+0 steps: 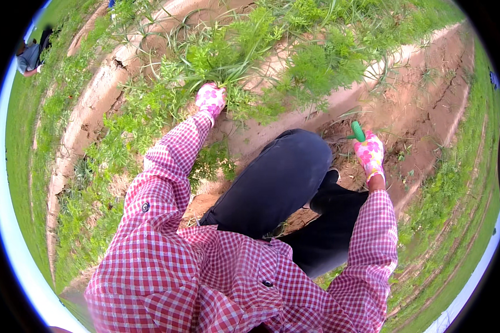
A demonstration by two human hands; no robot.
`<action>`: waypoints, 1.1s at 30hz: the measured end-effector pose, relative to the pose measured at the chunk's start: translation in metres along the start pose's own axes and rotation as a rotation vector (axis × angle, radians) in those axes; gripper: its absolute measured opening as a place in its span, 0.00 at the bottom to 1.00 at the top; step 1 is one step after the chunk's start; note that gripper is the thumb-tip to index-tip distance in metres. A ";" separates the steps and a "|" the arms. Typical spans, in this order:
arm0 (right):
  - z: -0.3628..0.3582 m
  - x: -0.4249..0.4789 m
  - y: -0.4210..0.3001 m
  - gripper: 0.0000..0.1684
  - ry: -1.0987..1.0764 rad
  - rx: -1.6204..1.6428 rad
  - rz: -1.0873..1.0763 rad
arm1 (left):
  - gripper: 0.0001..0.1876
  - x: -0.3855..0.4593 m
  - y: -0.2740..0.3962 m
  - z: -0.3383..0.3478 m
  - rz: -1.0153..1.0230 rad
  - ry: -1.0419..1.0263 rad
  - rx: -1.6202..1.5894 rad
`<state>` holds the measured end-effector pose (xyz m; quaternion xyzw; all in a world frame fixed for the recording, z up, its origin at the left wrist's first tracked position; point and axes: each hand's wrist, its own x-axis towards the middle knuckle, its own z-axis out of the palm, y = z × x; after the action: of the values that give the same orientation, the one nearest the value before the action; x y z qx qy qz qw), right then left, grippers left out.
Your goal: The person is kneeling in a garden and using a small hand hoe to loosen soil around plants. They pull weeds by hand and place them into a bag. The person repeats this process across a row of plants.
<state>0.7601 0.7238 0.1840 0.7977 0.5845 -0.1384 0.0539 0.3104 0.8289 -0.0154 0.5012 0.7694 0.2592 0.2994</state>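
My left hand (211,100), in a pink-and-white floral glove, is closed at the base of a clump of long-bladed grass (229,77). Its fingertips are hidden beneath the glove's back and the leaves. Feathery green plants (210,56), like carrot tops, grow close around it. In the same kind of glove, my right hand (369,153) grips a hand tool by its green handle (358,131), low over the bare soil on the right. The tool's working end is hard to make out against the earth.
My bent knee (283,166) in dark trousers lies between the hands. A pale soil ridge (271,131) crosses before me, with a bare furrow (425,108) to the right. More feathery plants (329,62) stand ahead. Another person (29,56) is far off at upper left.
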 end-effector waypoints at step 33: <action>-0.013 -0.011 -0.005 0.22 0.028 0.053 -0.002 | 0.07 -0.024 0.041 -0.064 0.754 -0.341 0.909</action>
<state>0.7542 0.7183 0.1997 0.8001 0.5821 -0.1427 0.0244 0.2973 0.8156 0.0616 0.8507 0.5140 -0.0907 0.0625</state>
